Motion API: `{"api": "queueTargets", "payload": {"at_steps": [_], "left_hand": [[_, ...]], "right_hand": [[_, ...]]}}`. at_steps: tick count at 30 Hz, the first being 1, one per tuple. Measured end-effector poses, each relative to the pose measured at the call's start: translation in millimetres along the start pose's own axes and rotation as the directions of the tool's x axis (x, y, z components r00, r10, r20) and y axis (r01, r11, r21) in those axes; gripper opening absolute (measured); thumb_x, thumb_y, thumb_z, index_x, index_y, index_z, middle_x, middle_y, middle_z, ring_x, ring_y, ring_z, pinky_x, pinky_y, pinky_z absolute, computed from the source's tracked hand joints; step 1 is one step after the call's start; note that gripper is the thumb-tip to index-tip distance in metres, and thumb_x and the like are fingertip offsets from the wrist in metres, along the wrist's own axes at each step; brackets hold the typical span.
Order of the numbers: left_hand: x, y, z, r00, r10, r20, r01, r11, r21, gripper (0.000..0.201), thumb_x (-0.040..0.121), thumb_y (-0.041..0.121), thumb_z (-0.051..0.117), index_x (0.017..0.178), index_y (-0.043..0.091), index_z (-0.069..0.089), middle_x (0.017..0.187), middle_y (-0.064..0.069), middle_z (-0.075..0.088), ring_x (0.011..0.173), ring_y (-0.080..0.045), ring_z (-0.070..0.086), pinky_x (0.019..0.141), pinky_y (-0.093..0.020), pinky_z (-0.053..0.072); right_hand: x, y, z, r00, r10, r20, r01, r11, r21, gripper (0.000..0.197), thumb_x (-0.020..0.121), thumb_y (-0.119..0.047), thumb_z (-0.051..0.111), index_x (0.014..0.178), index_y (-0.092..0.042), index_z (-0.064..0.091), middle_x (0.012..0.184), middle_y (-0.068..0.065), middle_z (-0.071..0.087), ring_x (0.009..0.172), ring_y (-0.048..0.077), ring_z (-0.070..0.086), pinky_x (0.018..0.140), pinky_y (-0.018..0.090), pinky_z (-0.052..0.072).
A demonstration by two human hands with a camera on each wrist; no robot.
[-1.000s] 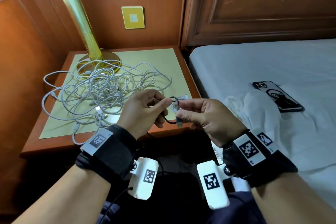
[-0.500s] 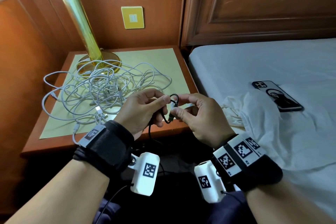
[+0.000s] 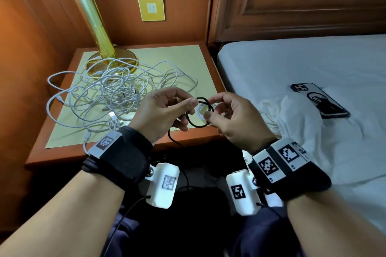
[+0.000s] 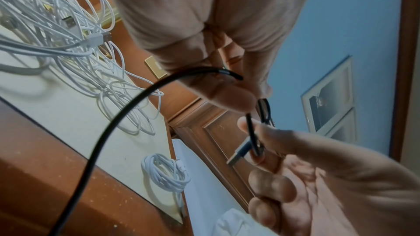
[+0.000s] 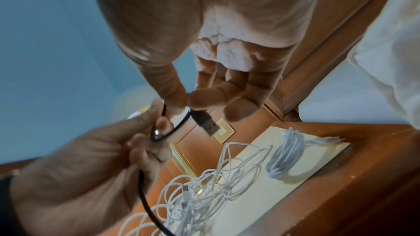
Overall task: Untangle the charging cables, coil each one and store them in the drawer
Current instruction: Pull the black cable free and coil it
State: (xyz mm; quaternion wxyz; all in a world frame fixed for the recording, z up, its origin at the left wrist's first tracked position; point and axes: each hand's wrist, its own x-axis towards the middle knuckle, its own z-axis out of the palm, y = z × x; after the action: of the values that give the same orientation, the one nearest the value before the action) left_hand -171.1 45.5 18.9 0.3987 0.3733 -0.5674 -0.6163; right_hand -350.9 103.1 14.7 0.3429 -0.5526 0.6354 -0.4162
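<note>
Both hands hold a black cable [image 3: 193,123] in a small loop above the nightstand's front edge. My left hand [image 3: 165,112] pinches the loop between thumb and forefinger, and the cable's tail [image 4: 100,143] hangs down from it. My right hand [image 3: 227,117] pinches the cable just behind its USB plug [image 5: 205,121]. A tangle of white cables [image 3: 110,94] lies on the nightstand [image 3: 69,152] to the left. One coiled white cable [image 5: 284,155] lies by the right front corner, partly hidden behind my hands in the head view.
A gold lamp base [image 3: 112,60] stands at the back of the nightstand, touching the tangle. A bed with a white sheet [image 3: 292,73] lies to the right, and a phone [image 3: 319,100] rests on it. No drawer shows in any view.
The black cable has been bent into a wider round loop between my hands. My right hand has turned and moved slightly up, now pinching near the plug at the loop's right side.
</note>
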Motion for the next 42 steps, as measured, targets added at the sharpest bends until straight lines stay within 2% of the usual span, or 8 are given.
{"api": "queueTargets", "payload": {"at_steps": [5,12,17,22,27,33,38,42], "left_hand": [[1,1,-5,1.000,0.019,-0.018,-0.019,1.000,0.001,0.022,0.076,0.024,0.075,0.086,0.005,0.069,0.070,-0.007,0.065,0.051,-0.016,0.053,0.049,-0.028,0.052],[1,-1,-8,1.000,0.024,0.015,-0.024,1.000,0.001,0.019,0.078,0.018,0.074,0.090,0.005,0.071,0.072,-0.007,0.065,0.052,-0.015,0.054,0.052,-0.026,0.053],[1,1,-8,0.999,0.046,0.011,-0.046,0.999,-0.011,0.017,0.077,0.016,0.074,0.091,0.006,0.074,0.074,-0.008,0.068,0.055,-0.014,0.056,0.056,-0.026,0.056],[3,1,-10,0.998,0.068,0.003,-0.068,0.998,0.001,0.020,0.077,0.019,0.073,0.092,0.005,0.074,0.073,-0.008,0.067,0.055,-0.014,0.055,0.057,-0.027,0.057],[2,-2,-8,0.996,0.085,0.001,-0.085,0.996,0.029,0.021,0.077,0.022,0.075,0.090,0.006,0.075,0.072,-0.011,0.066,0.053,-0.016,0.052,0.053,-0.026,0.054],[2,0,-9,0.998,0.062,-0.004,-0.061,0.997,0.053,0.021,0.075,0.027,0.078,0.087,0.010,0.077,0.071,-0.010,0.065,0.048,-0.014,0.038,0.043,-0.024,0.030],[1,-2,-6,0.995,0.101,0.013,-0.101,0.991,0.088,0.024,0.078,0.025,0.075,0.094,0.007,0.077,0.080,-0.027,0.064,0.054,-0.022,0.037,0.048,-0.030,0.030],[1,-1,-3,0.992,0.127,0.021,-0.129,0.979,0.158,0.022,0.074,0.030,0.080,0.085,0.011,0.077,0.079,-0.034,0.060,0.057,-0.027,0.039,0.049,-0.030,0.033]], "right_hand": [[-2,-6,-7,0.996,0.005,0.084,-0.010,0.998,0.062,0.023,0.097,-0.042,0.060,0.095,-0.027,0.077,0.092,0.008,0.073,0.058,0.009,0.059,0.065,0.031,0.053],[0,-1,-11,0.982,0.052,0.181,-0.052,0.999,-0.003,0.024,0.095,-0.036,0.065,0.083,-0.015,0.069,0.057,-0.020,0.058,0.054,0.001,0.052,0.059,0.020,0.040],[-1,1,-11,0.979,0.072,0.190,-0.070,0.997,-0.018,0.023,0.092,-0.045,0.066,0.096,-0.023,0.068,0.064,-0.011,0.058,0.057,0.003,0.053,0.061,0.023,0.038],[0,-4,-8,1.000,0.006,-0.001,-0.006,1.000,-0.018,0.027,0.087,-0.054,0.068,0.097,-0.029,0.067,0.082,-0.010,0.065,0.071,0.018,0.063,0.070,0.037,0.055],[-5,-13,-8,0.990,0.010,0.138,-0.040,0.974,0.221,0.019,0.100,-0.028,0.059,0.105,-0.017,0.073,0.095,0.010,0.072,0.056,0.014,0.055,0.047,0.016,0.039],[-6,-10,-9,0.976,0.061,0.207,-0.110,0.967,0.232,0.019,0.097,-0.026,0.064,0.089,-0.012,0.075,0.077,0.003,0.067,0.052,0.012,0.048,0.044,0.021,0.036],[-3,-6,-11,0.978,0.114,0.173,-0.148,0.968,0.201,0.014,0.093,-0.017,0.069,0.086,-0.006,0.075,0.075,0.013,0.072,0.059,0.026,0.055,0.048,0.024,0.044],[-4,-11,-8,0.965,0.131,0.229,-0.193,0.943,0.272,0.016,0.098,-0.013,0.061,0.097,-0.001,0.072,0.081,0.010,0.071,0.055,0.012,0.059,0.045,0.023,0.043]]}}
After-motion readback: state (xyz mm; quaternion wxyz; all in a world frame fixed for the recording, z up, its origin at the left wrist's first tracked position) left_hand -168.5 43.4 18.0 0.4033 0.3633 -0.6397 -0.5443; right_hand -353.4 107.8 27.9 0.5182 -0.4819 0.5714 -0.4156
